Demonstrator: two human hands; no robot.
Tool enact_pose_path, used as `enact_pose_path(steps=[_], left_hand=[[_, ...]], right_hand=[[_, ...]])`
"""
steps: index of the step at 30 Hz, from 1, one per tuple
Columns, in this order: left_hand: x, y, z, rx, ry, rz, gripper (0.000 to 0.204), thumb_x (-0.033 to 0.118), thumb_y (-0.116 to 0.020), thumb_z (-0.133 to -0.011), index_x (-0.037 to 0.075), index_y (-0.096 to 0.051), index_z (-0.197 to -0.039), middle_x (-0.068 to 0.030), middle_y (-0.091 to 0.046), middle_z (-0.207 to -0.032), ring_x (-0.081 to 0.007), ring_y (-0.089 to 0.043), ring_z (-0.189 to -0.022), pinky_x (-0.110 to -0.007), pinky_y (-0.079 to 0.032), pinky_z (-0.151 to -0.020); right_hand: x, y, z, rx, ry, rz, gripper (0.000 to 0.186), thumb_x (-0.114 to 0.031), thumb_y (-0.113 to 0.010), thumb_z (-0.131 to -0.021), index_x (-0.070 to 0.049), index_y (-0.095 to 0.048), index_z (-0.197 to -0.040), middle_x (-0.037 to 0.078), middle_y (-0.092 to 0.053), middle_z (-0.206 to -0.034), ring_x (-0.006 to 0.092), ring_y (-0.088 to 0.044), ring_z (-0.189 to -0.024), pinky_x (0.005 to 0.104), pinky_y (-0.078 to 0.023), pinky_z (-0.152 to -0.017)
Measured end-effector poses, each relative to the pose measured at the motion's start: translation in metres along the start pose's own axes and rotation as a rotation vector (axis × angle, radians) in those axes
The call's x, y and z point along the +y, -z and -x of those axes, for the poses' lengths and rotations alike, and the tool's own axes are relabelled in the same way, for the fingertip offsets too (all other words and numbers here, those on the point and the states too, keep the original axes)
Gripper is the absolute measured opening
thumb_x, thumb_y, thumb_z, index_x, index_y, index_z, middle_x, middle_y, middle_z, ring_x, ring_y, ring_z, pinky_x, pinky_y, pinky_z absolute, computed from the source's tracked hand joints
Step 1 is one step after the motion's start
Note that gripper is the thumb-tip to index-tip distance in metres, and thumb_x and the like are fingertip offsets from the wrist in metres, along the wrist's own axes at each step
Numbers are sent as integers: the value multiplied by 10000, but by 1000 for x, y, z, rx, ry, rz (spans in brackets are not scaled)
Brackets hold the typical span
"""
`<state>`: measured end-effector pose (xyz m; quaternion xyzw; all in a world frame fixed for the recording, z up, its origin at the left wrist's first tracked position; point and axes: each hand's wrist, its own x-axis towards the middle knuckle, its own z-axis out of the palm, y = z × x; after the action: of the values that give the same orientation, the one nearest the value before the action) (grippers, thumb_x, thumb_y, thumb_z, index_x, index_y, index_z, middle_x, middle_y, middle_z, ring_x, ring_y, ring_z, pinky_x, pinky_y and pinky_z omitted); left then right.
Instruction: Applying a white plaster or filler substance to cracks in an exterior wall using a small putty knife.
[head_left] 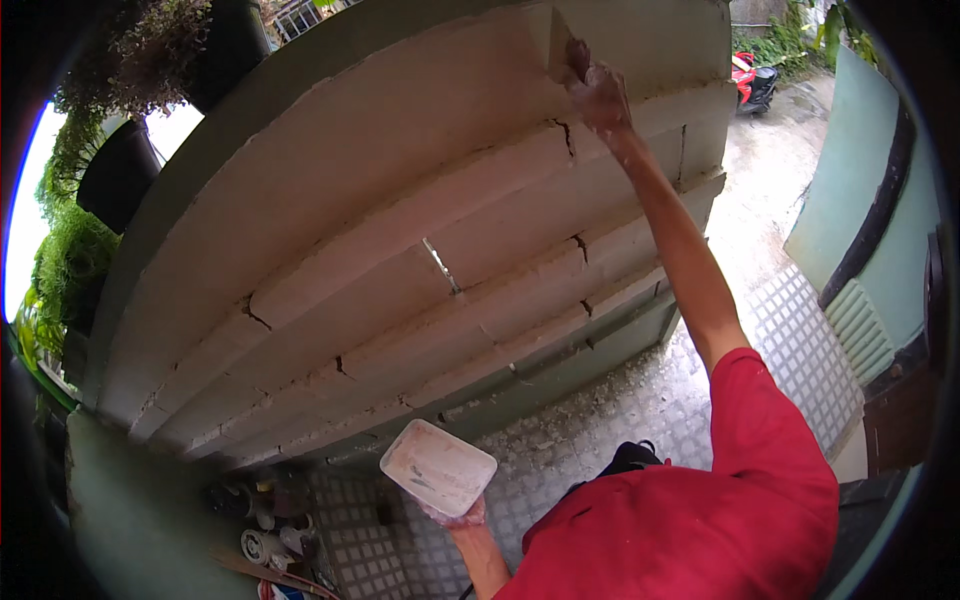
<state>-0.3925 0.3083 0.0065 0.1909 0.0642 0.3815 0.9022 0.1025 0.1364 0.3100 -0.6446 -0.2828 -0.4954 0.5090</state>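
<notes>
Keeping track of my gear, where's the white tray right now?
In the head view, the white tray is low, slightly left of centre. Your left grip holds it from below, with the cracked wall above and your red shirt to the right.

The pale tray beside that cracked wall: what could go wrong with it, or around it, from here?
The tray is held by the left hand alone while the right hand reaches high, so it might tip. The flat-bladed tool could catch on a crack and chip the wall. What look like pale flecks on the tiled floor might make footing slippery.
</notes>
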Motion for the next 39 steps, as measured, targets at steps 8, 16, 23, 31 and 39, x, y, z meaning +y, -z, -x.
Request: enact_pose_path(steps=[8, 16, 23, 31, 39], left_hand=[[12, 25, 13, 52, -384, -607, 575, 509, -428, -937, 226, -370, -1434, -28, -397, -1468, -299, -416, -1319, -553, -368, -1053], [48, 42, 29, -100, -269, -273, 599, 516, -415, -932, 251, -318, -1459, -7, -367, -1487, -285, -416, -1319, -539, -363, -1064], [36, 25, -2, -148, -199, -216, 612, 507, -425, -929, 245, -297, -1467, -14, -358, -1492, -286, -417, -1319, -535, -365, -1065], [17, 13, -25, -39, -5, -9, 618, 579, -431, -904, 254, -384, -1427, 5, -404, -1465, -291, -408, -1324, -545, -335, -1079], [-21, -1, -13, 3, -81, -96, 589, 527, -447, -918, 236, -383, -1426, -10, -406, -1461, -296, -415, -1318, -551, -350, -1067]], right_hand=[[39, -18, 15, -221, 202, 521, 291, -220, -530, -837, -29, -637, -1029, 208, -623, -1054, 379, -563, -1041, 446, -476, -846], [16, -45, 11, -193, -58, 386, 284, -242, -529, -851, -59, -632, -1042, 186, -645, -945, 393, -600, -902, 474, -494, -800], [32, -104, 51, 276, 502, 585, 181, -159, -494, -868, -80, -655, -890, 195, -625, -712, 408, -606, -689, 505, -485, -617], [-90, -80, 57, -159, 116, 5, 186, -114, -511, -849, 26, -632, -838, 274, -598, -746, 396, -640, -707, 455, -482, -589], [-7, -57, 37, -39, -43, 222, 233, -167, -520, -890, 10, -667, -930, 254, -615, -729, 258, -519, -772, 466, -478, -584]])
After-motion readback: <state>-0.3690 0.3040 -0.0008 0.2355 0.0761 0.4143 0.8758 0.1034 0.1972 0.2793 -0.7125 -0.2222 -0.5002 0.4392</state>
